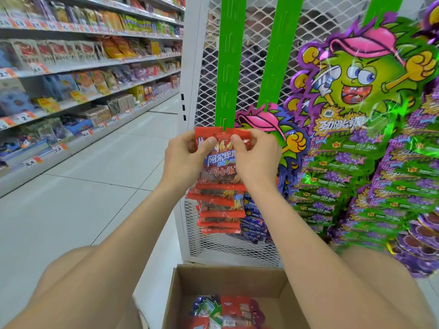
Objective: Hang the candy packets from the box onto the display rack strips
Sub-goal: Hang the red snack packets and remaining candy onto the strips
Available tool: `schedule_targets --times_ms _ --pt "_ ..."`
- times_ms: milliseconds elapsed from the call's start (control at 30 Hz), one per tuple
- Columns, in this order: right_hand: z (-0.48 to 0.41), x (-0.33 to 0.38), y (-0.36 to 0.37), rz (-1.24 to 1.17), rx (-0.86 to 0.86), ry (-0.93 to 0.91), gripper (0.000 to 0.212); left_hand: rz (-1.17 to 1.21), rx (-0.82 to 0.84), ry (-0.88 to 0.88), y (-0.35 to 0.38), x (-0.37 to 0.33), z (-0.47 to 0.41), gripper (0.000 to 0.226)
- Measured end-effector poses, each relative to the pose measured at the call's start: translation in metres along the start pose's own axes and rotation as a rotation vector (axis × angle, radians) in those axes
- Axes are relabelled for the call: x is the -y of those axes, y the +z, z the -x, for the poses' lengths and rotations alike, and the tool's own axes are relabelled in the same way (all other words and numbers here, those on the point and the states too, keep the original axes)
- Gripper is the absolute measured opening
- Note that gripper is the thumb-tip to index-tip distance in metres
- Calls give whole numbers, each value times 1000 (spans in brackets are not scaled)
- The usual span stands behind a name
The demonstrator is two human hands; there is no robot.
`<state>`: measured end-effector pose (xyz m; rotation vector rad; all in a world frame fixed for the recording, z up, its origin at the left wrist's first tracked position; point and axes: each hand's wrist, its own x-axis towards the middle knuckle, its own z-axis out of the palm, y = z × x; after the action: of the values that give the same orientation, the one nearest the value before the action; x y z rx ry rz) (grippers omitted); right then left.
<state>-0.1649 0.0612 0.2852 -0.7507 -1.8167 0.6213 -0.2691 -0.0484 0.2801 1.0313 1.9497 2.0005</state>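
At strip, hooking 1 packet, pinched at top edge by left hand and right hand. Next: seat it on tab, release, fetch from box.

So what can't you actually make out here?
Head view only.
Red packet: top edge partly covered by the left hand and right hand, so whether it is hooked on the green strip is unclear.
Cardboard box: cut off by the bottom edge.
Shelf price tags: too small, blurred.
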Motion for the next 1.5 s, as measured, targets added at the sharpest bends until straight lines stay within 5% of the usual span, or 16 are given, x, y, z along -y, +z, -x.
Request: schedule_targets --times_ms 133,233,300,433,533,633,867,1000,1167,1267,1367,1500 --pt "41 -16 -2 -96 -114 -100 33 -269 -211 139 5 44 27 51" --pt "99 -55 5 -80 160 -117 19 -403 -300 118 13 104 76 37" --pt "137 -98 14 -16 476 97 17 -520 -59 -53 17 151 103 19" --pt "201 -191 12 221 1028 406 22 -778 728 -352 24 220 145 10" --pt "259 -268 4 500 1268 612 22 -881 959 -444 27 260 180 22" --pt "308 -310 -12 713 1314 746 5 -963 1101 -547 26 296 210 21" --pt "367 -323 -11 716 1071 1040 42 -877 1224 -538 50 329 226 22" --pt "353 -327 -7 774 1040 989 22 -859 1184 -528 59 333 224 20" --pt "311 -301 0 694 750 920 17 -723 1041 -606 67 320 214 29" --pt "276 -277 5 411 588 848 18 -581 773 -659 70 300 203 42" --pt "241 -244 6 63 613 782 6 -260 418 -723 72 265 185 50" --pt "207 -196 -5 -218 638 737 25 79 130 -807 64 217 160 44"
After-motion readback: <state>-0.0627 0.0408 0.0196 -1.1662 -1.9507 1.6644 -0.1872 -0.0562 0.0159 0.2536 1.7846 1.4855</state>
